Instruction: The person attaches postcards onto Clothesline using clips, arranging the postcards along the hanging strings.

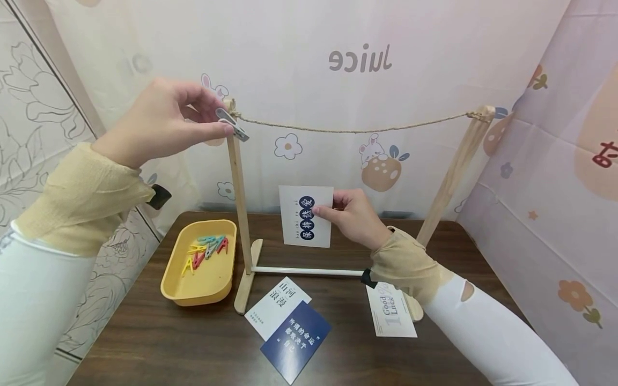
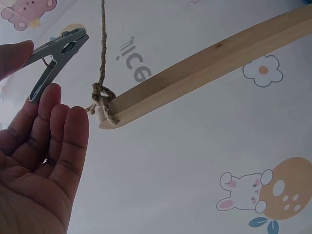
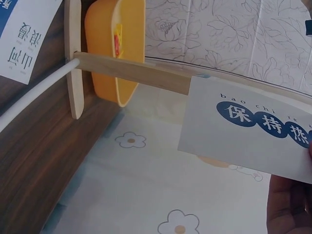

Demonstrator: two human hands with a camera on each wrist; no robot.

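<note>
My left hand pinches a grey clothespin between thumb and fingers, near the top of the left wooden post. In the left wrist view the clothespin points toward the twine, apart from it, and its jaws look closed. A white card with dark blue ovals and characters is held at its right edge by my right hand, below the twine line. The right wrist view shows the card large, with only part of the hand visible.
A yellow tray at the left holds several coloured clothespins. A white card, a blue card and a "Good Luck" card lie on the dark table. Wooden posts and a white crossbar form the rack.
</note>
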